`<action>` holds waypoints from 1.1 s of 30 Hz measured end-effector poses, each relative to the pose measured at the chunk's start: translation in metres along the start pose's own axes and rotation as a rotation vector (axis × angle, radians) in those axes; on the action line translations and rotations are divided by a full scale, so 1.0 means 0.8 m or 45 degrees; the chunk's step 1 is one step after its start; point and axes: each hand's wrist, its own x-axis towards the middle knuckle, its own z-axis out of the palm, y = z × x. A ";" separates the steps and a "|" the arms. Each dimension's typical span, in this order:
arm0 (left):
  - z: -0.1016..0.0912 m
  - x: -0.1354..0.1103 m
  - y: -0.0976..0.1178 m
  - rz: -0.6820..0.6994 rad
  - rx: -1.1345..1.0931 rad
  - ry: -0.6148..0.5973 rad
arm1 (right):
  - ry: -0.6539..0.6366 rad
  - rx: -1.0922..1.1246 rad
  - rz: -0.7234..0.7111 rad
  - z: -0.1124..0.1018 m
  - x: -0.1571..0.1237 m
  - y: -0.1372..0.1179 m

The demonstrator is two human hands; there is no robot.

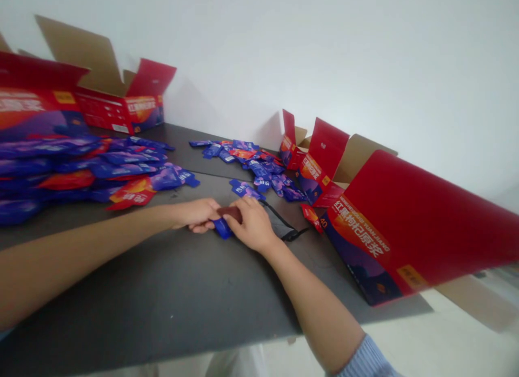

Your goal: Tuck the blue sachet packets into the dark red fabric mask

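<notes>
My left hand (197, 215) and my right hand (251, 224) meet over the dark grey table (162, 296). Between them is a blue foil sachet (223, 229), partly hidden by my fingers. A dark maroon piece (230, 213) sits against my right fingers, and its exact kind is hidden. A thin black cord (280, 220) runs from under my right hand to the right along the tabletop. Just beyond my hands lies a loose pile of blue and red sachets (253, 169). A larger heap of the same sachets (81, 171) lies to my left.
Open red printed cardboard cartons stand at the left (121, 109) and the far middle (320, 160), and a large one (405, 225) lies tilted at the right, overhanging the table edge. A white wall (324, 58) runs behind the table.
</notes>
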 end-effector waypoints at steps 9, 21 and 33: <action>0.026 -0.007 0.005 0.010 -0.014 0.381 | -0.037 -0.261 0.367 -0.002 0.008 0.044; 0.039 -0.014 -0.004 0.146 0.177 0.506 | 0.155 0.234 -0.116 -0.019 -0.013 0.010; 0.023 -0.004 -0.001 0.012 -0.025 0.341 | -0.158 0.111 -0.117 -0.013 -0.002 0.020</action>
